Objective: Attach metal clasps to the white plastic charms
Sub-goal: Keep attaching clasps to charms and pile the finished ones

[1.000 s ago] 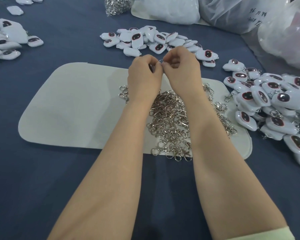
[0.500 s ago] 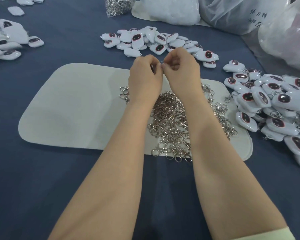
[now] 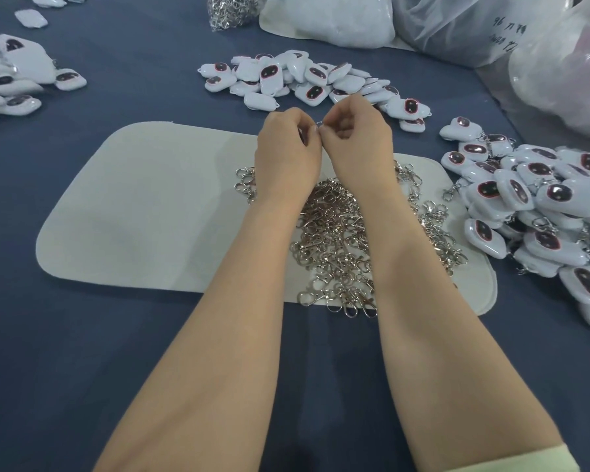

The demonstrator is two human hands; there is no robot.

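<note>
My left hand [image 3: 286,151] and my right hand [image 3: 358,141] meet fingertip to fingertip above the far edge of a pale felt mat [image 3: 143,212]. A small metal ring [image 3: 318,123] shows between the pinched fingers. Whatever else they hold is hidden inside the curled fingers. Under my wrists lies a heap of silver metal clasps [image 3: 334,240]. A pile of white plastic charms [image 3: 307,80] with dark oval faces lies just beyond my hands. A second pile of charms [image 3: 539,206], some with clasps on them, lies at the right.
More charms [image 3: 11,83] lie at the far left on the blue cloth. A clear bag of clasps [image 3: 232,8] stands at the back, beside white plastic bags [image 3: 341,18]. A large translucent bag [image 3: 566,69] fills the back right corner.
Both hands stay pressed together at the same spot, with only small finger movements. The piles have not moved.
</note>
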